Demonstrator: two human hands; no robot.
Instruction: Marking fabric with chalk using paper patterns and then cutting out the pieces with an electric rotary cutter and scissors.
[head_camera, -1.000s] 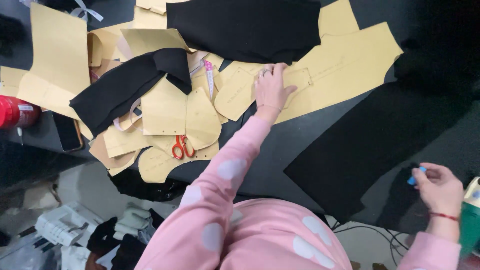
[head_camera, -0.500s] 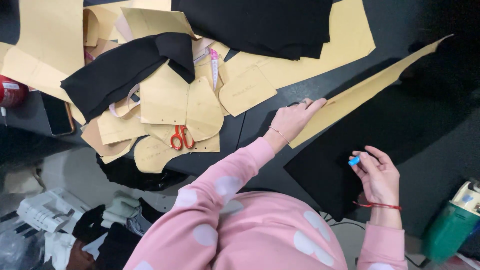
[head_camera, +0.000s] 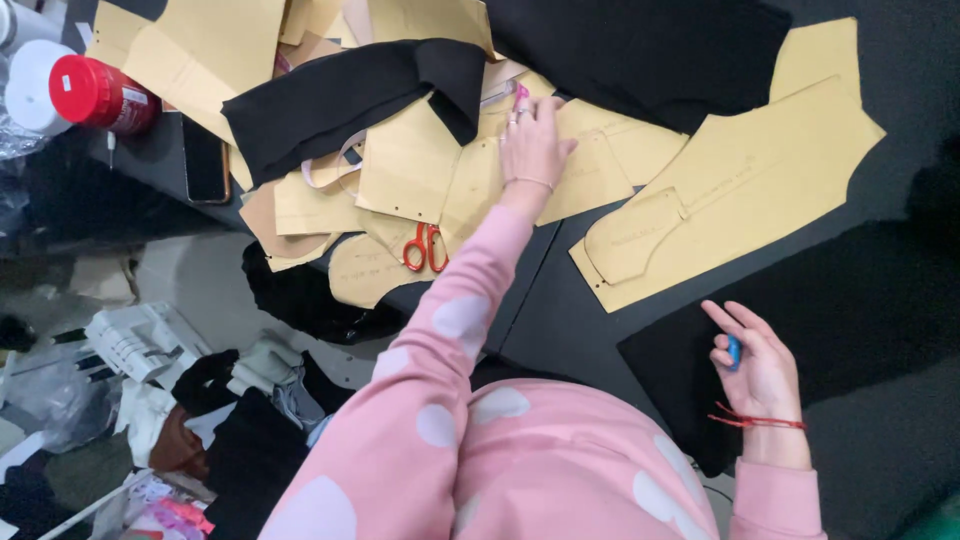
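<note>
Left hand (head_camera: 533, 148) is stretched out across the counter (head_camera: 560, 300), palm down and fingers spread, pressing flat on the heap of tan paper pattern pieces (head_camera: 470, 175) near the middle of the pile. It grips nothing; it just lies on the paper, with the fingertips up by a pink-tipped measuring tape (head_camera: 518, 97) that pokes out from under a strip of black cloth (head_camera: 350, 95) draped over the heap. Red-handled scissors (head_camera: 425, 248) lie on the patterns just beside the pink sleeve, close to the near edge of the counter.

Right hand (head_camera: 755, 360) is down low on the right, palm turned up, fingers loosely curled around a small blue piece of chalk (head_camera: 733, 351), pinched against the thumb. It hovers over a sheet of black fabric (head_camera: 860, 310) spread on the counter.

Between the two hands sits a big tan pattern piece (head_camera: 740, 190) with a smaller rounded piece lying on top of its lower end; it is flat on the counter, its near edge just beside the black fabric. More black fabric (head_camera: 640, 50) is stacked at the far side, overlapping the patterns. Off to the far left, a dark phone (head_camera: 205, 160) and a red-capped container (head_camera: 95, 92) stand near the edge of the counter.
</note>
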